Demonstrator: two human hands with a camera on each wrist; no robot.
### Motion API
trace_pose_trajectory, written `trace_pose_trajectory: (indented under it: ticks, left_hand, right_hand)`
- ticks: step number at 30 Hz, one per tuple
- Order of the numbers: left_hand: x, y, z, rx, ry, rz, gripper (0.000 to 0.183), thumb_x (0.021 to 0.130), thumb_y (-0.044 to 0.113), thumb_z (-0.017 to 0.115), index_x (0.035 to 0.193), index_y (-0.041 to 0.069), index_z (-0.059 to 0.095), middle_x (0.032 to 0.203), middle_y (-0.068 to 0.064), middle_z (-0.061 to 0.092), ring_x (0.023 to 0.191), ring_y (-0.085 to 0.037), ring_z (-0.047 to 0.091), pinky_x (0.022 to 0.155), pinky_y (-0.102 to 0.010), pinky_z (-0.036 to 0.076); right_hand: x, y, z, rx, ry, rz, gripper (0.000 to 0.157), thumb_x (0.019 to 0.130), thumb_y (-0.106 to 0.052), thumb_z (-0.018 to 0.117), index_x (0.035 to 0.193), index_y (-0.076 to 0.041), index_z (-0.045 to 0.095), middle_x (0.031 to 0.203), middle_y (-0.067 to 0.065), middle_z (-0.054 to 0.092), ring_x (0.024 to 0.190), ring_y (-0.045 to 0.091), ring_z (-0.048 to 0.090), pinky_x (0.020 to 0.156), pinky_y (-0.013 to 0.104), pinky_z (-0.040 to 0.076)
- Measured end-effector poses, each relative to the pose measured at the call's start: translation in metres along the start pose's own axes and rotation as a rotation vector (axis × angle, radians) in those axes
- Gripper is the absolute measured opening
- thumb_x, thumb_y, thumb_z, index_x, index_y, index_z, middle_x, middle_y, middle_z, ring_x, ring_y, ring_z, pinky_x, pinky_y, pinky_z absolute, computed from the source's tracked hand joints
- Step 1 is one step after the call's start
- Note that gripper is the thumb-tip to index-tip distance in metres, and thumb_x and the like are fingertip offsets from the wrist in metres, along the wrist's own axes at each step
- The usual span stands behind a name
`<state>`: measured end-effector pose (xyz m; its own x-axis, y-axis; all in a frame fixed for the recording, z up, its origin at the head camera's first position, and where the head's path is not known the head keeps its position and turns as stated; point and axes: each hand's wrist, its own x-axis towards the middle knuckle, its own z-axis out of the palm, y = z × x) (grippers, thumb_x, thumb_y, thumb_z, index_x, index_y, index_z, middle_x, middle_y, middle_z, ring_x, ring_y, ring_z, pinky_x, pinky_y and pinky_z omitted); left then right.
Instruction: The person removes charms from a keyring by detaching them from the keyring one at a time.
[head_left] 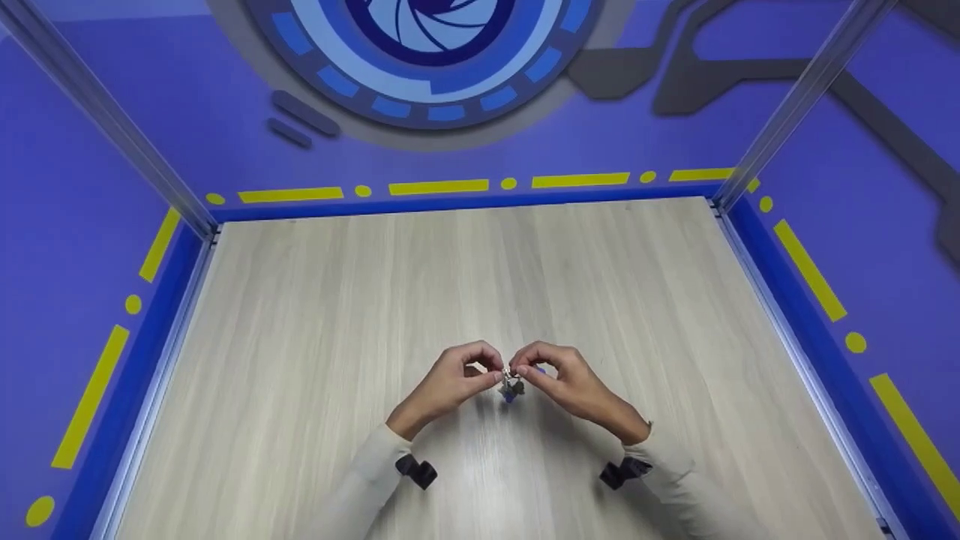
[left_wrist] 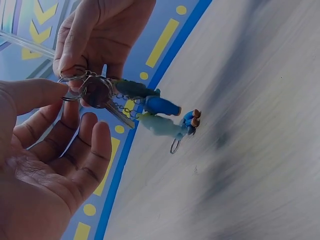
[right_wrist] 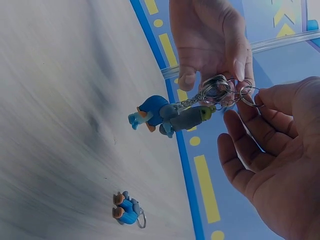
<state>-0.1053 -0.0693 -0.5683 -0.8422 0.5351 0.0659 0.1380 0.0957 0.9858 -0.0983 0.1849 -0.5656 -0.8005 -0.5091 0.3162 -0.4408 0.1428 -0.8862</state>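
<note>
Between finger and thumb my left hand (head_left: 457,379) and right hand (head_left: 566,382) each pinch part of a bunch of metal key rings (right_wrist: 246,94), held above the table with fingertips close together. A metal key (left_wrist: 119,113) hangs from the rings. On short chains dangle small figurine keychains, one blue and grey (right_wrist: 154,111), another grey with a yellow-green end (right_wrist: 187,119). A separate small blue figurine keychain (right_wrist: 127,209) with its own ring lies on the table, beyond the hands. Fingers partly cover the rings, so how they interlink cannot be told.
The wood-grain table (head_left: 337,300) spreads around the hands. Blue panels with yellow marks (head_left: 435,187) enclose its back and sides, with metal posts at the back corners. A black wrist device (head_left: 417,471) sits at each sleeve.
</note>
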Motion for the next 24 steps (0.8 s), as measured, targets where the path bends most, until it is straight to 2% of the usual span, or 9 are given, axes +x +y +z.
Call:
trace_pose_trajectory:
  ticks: [9,11,16,24]
  left_hand:
    - [0.0017,-0.0005,-0.0021,0.041,-0.014,0.037,0.016,0.105,0.015,0.077,0.107,-0.001,0.076,0.109,-0.006,0.077,0.104,-0.018,0.071,0.09,-0.038,0.062]
    - [0.002,-0.0006,-0.0025,0.036,-0.016,0.042,0.012,0.105,0.013,0.077,0.106,0.001,0.077,0.109,-0.006,0.077,0.104,-0.018,0.072,0.09,-0.039,0.063]
    - [0.0019,-0.0024,-0.0034,-0.003,-0.013,0.051,0.008,0.104,0.008,0.076,0.106,0.0,0.077,0.109,-0.009,0.076,0.104,-0.019,0.071,0.089,-0.035,0.063]
    - [0.0,-0.0072,-0.0043,-0.04,0.021,0.01,0.005,0.104,0.006,0.075,0.107,0.002,0.076,0.109,-0.012,0.073,0.102,-0.02,0.07,0.088,-0.032,0.061]
  right_hand:
    - [-0.0016,0.0012,-0.0013,-0.026,-0.001,0.013,0.008,0.108,-0.004,0.07,0.102,-0.002,0.074,0.109,0.008,0.079,0.104,0.019,0.073,0.093,0.029,0.057]
    - [-0.0021,0.0022,-0.0016,-0.021,-0.003,0.012,0.008,0.108,-0.004,0.07,0.101,-0.001,0.074,0.109,0.009,0.079,0.104,0.02,0.073,0.092,0.029,0.056]
    - [-0.0028,0.0038,-0.0024,-0.015,0.003,0.028,0.01,0.108,-0.005,0.07,0.099,0.0,0.073,0.109,0.008,0.079,0.104,0.024,0.074,0.094,0.03,0.056]
    - [-0.0039,0.003,-0.0036,-0.011,0.028,0.065,0.009,0.108,-0.007,0.071,0.101,-0.004,0.076,0.107,0.007,0.079,0.101,0.024,0.074,0.09,0.03,0.058]
